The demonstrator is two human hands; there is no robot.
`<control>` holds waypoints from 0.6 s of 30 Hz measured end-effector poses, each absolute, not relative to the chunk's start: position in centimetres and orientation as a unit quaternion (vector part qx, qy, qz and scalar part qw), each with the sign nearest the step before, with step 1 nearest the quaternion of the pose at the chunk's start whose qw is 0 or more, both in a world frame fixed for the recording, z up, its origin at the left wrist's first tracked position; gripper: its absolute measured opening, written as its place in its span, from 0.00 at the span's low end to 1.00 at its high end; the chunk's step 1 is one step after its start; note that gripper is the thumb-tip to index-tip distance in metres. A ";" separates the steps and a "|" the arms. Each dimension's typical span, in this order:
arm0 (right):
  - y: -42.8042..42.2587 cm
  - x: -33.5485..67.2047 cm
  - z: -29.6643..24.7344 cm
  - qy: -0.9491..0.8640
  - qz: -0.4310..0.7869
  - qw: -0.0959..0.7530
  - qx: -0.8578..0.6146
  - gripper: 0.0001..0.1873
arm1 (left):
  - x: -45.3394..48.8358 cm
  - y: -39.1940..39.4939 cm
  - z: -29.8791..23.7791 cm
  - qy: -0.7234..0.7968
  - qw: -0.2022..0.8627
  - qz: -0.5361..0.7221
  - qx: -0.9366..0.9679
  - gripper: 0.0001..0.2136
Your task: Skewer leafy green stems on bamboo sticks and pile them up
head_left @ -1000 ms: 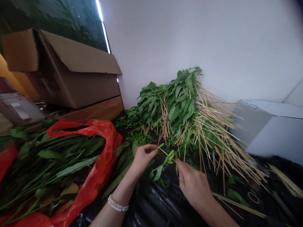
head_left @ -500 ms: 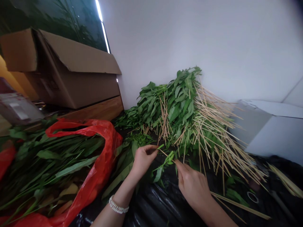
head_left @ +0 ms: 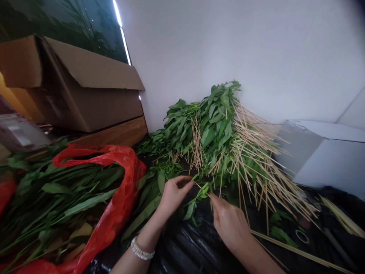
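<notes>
My right hand point(head_left: 230, 224) pinches a thin bamboo skewer point(head_left: 197, 185) that points up and to the left. Several short green stems point(head_left: 204, 189) with leaves hanging below are bunched on it, just ahead of my fingertips. My left hand point(head_left: 174, 196), with a beaded bracelet at the wrist, pinches a green stem piece point(head_left: 194, 177) close to the skewer's far end. Whether the skewer's tip has entered that stem cannot be made out. Behind both hands rises a pile of leafy greens point(head_left: 215, 118), with many skewers point(head_left: 264, 167) sticking out to the right.
At left, a red plastic bag point(head_left: 131, 173) holds long leafy stems point(head_left: 82, 190). An open cardboard box point(head_left: 102, 106) stands behind it. Black plastic sheeting point(head_left: 182, 247) lies under my hands. Loose skewers point(head_left: 296, 249) and a white box point(head_left: 327, 156) are at right.
Both hands keep nearly the same pose and grip. The view has shifted slightly, and the loose skewers at lower right appear to extend further right.
</notes>
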State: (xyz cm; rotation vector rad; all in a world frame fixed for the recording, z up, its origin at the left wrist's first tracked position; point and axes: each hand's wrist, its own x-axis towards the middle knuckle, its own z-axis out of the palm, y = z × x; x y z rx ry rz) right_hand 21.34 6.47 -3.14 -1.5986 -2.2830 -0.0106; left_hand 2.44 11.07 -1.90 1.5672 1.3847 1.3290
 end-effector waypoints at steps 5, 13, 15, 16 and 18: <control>6.3 21.3 -3.3 -0.821 -0.020 0.210 -0.530 0.22 | 1.8 11.3 -1.6 0.497 0.511 0.535 0.453 0.17; 6.1 21.1 -3.7 -0.821 -0.019 0.222 -0.525 0.23 | 2.4 11.0 -1.8 0.474 0.562 0.545 0.403 0.18; 6.2 21.1 -3.8 -0.821 -0.017 0.225 -0.524 0.23 | 2.8 10.9 -1.8 0.454 0.580 0.549 0.394 0.17; 6.2 21.1 -3.8 -0.821 -0.017 0.227 -0.523 0.24 | 2.9 10.8 -1.8 0.445 0.592 0.549 0.388 0.17; 6.2 21.2 -3.9 -0.821 -0.019 0.231 -0.522 0.24 | 3.1 10.8 -1.8 0.432 0.612 0.540 0.383 0.17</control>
